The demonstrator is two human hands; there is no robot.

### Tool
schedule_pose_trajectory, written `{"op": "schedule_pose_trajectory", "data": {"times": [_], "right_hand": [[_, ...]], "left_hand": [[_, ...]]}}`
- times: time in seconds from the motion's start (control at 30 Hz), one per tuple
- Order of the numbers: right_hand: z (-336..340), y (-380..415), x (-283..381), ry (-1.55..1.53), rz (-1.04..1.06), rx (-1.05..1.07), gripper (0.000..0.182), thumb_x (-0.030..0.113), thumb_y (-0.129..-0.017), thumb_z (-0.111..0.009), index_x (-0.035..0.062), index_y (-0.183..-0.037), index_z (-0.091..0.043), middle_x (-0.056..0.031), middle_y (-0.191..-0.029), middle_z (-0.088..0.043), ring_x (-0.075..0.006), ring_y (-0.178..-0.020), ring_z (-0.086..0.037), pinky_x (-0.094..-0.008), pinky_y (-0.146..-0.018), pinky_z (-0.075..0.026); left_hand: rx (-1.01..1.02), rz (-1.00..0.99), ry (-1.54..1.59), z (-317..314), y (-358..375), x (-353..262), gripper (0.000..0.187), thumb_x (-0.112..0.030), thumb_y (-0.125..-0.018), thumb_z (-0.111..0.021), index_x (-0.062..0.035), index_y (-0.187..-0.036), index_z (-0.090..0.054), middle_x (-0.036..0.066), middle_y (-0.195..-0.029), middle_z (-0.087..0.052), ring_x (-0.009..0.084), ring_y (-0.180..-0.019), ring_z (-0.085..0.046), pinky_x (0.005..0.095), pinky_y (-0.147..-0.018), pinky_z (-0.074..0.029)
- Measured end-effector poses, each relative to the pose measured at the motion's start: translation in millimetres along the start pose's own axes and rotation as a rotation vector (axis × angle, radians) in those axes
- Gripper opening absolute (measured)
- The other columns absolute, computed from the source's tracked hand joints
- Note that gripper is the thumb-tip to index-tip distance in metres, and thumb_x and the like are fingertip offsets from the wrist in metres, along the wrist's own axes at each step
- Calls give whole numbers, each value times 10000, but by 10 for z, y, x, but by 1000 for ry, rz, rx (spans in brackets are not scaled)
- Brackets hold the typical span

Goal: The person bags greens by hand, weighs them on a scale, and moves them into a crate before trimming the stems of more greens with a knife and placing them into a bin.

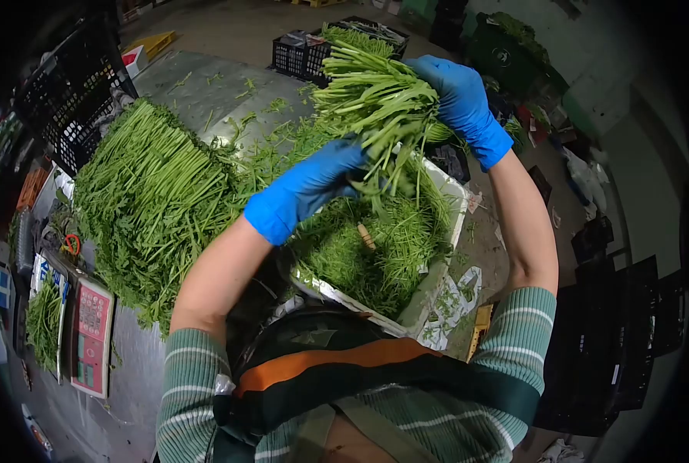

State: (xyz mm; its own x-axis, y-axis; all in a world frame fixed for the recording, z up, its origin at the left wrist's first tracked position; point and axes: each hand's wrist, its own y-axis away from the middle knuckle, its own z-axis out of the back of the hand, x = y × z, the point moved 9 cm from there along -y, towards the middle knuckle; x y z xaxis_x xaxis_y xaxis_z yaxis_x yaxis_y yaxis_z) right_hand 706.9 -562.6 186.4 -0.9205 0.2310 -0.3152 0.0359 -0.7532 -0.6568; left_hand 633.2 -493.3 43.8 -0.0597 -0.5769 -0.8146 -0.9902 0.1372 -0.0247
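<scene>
Bunch of long green leafy stalks (375, 96): held in air above white tray (456, 193) at front edge of grey metal tabletop (198, 85). Right hand, blue glove (456, 96): fist closed round bunch. Left hand, blue glove (314, 181): fingers pinching hanging stems. Tray full of green trimmings (368, 247). Big loose pile of green stalks (151, 201) on tabletop's left half; red-faced scale (91, 336) nr left edge.

Blue gloves (306, 189), green stalks (375, 96), green-and-pale striped sleeves (190, 386), black crates (302, 54), perhaps a pink-faced scale (91, 336).
</scene>
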Motion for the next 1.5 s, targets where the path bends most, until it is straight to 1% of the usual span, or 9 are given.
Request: {"op": "schedule_pose_trajectory", "data": {"times": [0.23,0.3,0.4,0.47,0.63,0.97,1.07,1.3,1.5], "right_hand": [[192,223,-372,121,-116,-6,348,51,-674,-571,159,-1004,-556,-48,-867,-590,-250,-747,-578,-299,-585,-461],[209,265,-412,112,-132,0,346,53,-673,-576,156,-1003,-558,-48,-868,-590,-251,-753,-578,-300,-594,-462],[222,232,-333,63,-125,6,354,44,-669,-580,151,-1006,-561,-52,-871,-592,-257,-764,-580,-308,-611,-466],[148,220,-311,39,-122,34,373,35,-661,-584,156,-1014,-562,-59,-893,-597,-261,-774,-583,-314,-614,-470],[-72,166,-203,36,-103,94,391,42,-654,-595,163,-1024,-564,-66,-925,-600,-265,-789,-585,-322,-613,-476],[13,445,-703,-42,-319,15,323,80,-690,-589,144,-1006,-574,-67,-927,-601,-253,-824,-581,-305,-662,-474],[-637,410,-545,553,-281,786,166,63,-685,-533,96,-802,-645,-122,-795,-622,-284,-727,-610,-383,-591,-484],[-904,192,475,413,-237,534,79,85,-663,-561,71,-711,-622,-71,-626,-590,-229,-613,-607,-343,-486,-446],[-887,440,1220,-59,-334,626,489,229,-656,-664,43,-1082,-512,-118,-871,-562,-252,-875,-567,-359,-680,-470]], "left_hand": [[301,270,-375,98,272,755,378,-335,-861,-478,-39,-1092,-517,-18,-529,-474,117,-476,-460,239,-471,-356],[354,214,-1449,340,346,864,462,-365,-836,-507,-10,-1132,-495,101,-813,-599,206,-733,-576,281,-687,-449],[12,-298,-1509,409,186,220,521,-372,-800,-558,-4,-1159,-477,146,-999,-583,231,-942,-552,294,-832,-417],[-87,-161,-696,394,18,-59,553,-349,-775,-599,-5,-1183,-454,145,-1074,-552,186,-997,-520,278,-877,-389],[-194,-302,-739,88,-130,-298,421,-254,-801,-584,16,-1115,-509,81,-846,-606,108,-755,-560,241,-690,-447],[-18,337,-1218,723,142,637,355,-288,-818,-534,-32,-1065,-544,150,-901,-586,168,-793,-560,265,-703,-424],[380,347,-1505,280,214,1077,546,-396,-801,-534,-66,-1220,-421,176,-1189,-473,242,-1100,-456,303,-919,-348],[74,176,553,313,-522,1050,820,-560,-752,-496,-24,-1309,-221,138,-1312,-334,249,-1195,-346,387,-1001,-278],[-92,-244,464,699,-108,325,453,-292,-800,-581,-28,-1150,-469,95,-1052,-565,182,-963,-543,313,-858,-430]]}}
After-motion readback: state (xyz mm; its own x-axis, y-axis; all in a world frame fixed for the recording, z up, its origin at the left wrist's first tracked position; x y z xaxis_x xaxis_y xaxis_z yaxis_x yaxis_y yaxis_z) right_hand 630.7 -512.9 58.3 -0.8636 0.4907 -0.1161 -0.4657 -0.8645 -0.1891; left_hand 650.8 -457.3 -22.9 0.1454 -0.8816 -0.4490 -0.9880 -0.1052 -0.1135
